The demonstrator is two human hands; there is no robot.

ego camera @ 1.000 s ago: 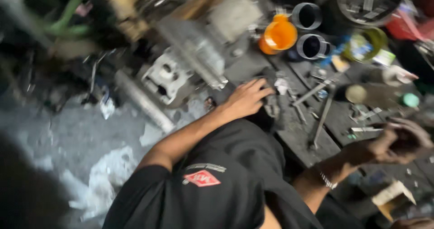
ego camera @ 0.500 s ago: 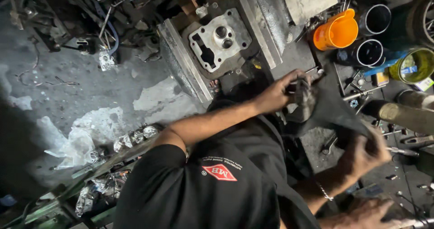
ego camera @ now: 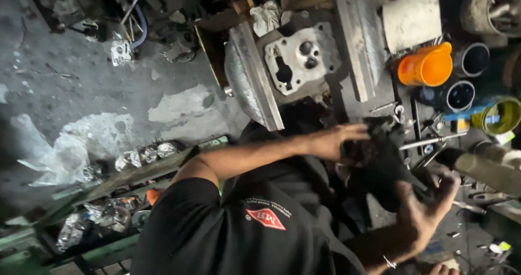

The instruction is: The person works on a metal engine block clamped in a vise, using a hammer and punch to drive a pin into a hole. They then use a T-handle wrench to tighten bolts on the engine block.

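Step in hand: handling a dark rag [ego camera: 380, 161] held between both hands above the cluttered tabletop [ego camera: 380, 98]. The left hand [ego camera: 342, 142] closes its grip on the rag's upper edge; the right hand [ego camera: 426, 207] supports it from below with fingers curled, the grip partly closed. A grey cylinder head [ego camera: 298, 63] lies just beyond, between two metal bars. An orange jug [ego camera: 426, 66] stands nearby. The next move probably requires a firm two-handed hold.

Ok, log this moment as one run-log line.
left hand: gripping dark greasy part | right hand: supporting it from below | nearby: grey cylinder head, orange jug, workbench
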